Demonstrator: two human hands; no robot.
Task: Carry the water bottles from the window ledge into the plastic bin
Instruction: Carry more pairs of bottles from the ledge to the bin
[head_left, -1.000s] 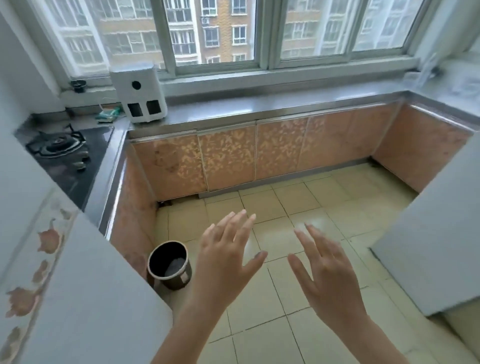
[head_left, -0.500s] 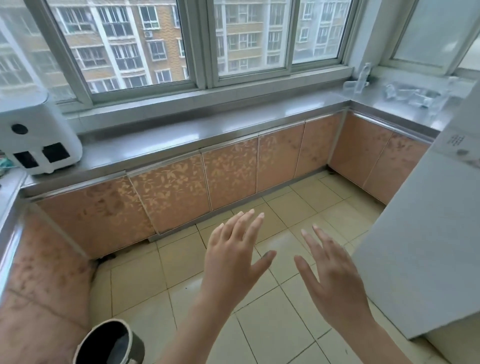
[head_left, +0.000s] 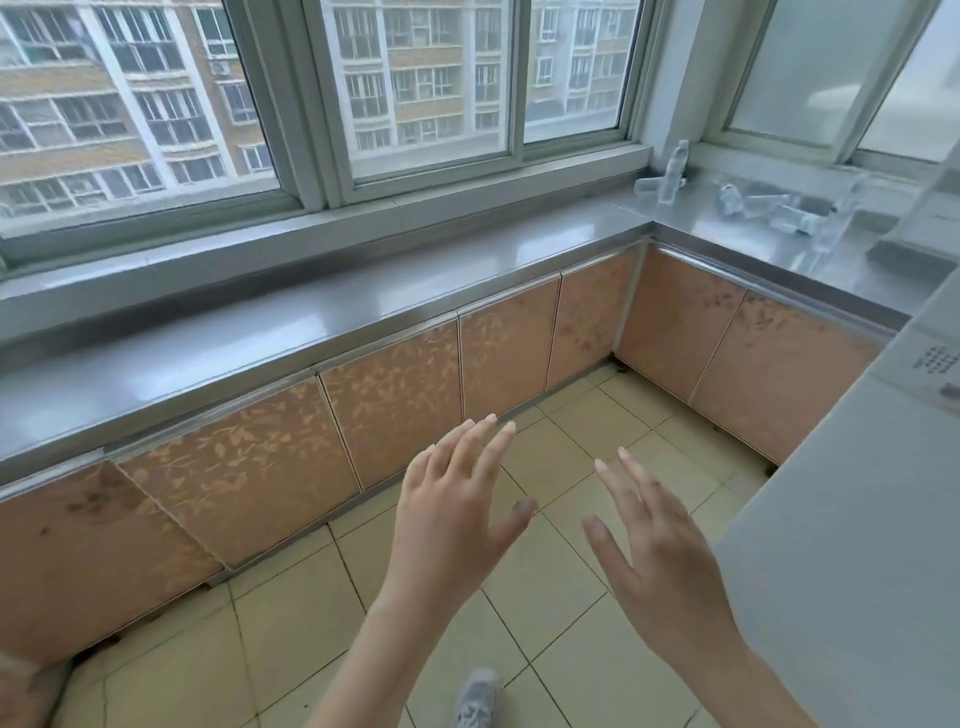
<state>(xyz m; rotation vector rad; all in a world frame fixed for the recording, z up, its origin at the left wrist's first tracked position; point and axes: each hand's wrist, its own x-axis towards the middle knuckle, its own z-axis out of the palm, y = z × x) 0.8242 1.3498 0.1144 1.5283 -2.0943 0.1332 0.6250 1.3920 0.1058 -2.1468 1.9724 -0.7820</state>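
Several clear plastic water bottles lie on the steel ledge (head_left: 727, 228) under the window at the far right. One bottle (head_left: 672, 171) stands upright in the corner; a heap of others (head_left: 784, 210) lies on its side further right. My left hand (head_left: 457, 509) and my right hand (head_left: 649, 540) hover over the tiled floor with fingers spread and straight, holding nothing, well short of the bottles. No plastic bin is in view.
A long steel counter (head_left: 311, 322) with orange patterned cabinet doors (head_left: 395, 410) runs under the windows and turns a corner at right. A tall white appliance (head_left: 857, 519) fills the right edge. My grey shoe (head_left: 475, 699) shows on the floor tiles below.
The view has swung right: the stove, white box and dark pot left the frame, and the bottles on the right ledge came closer. Both hands stay spread and empty.
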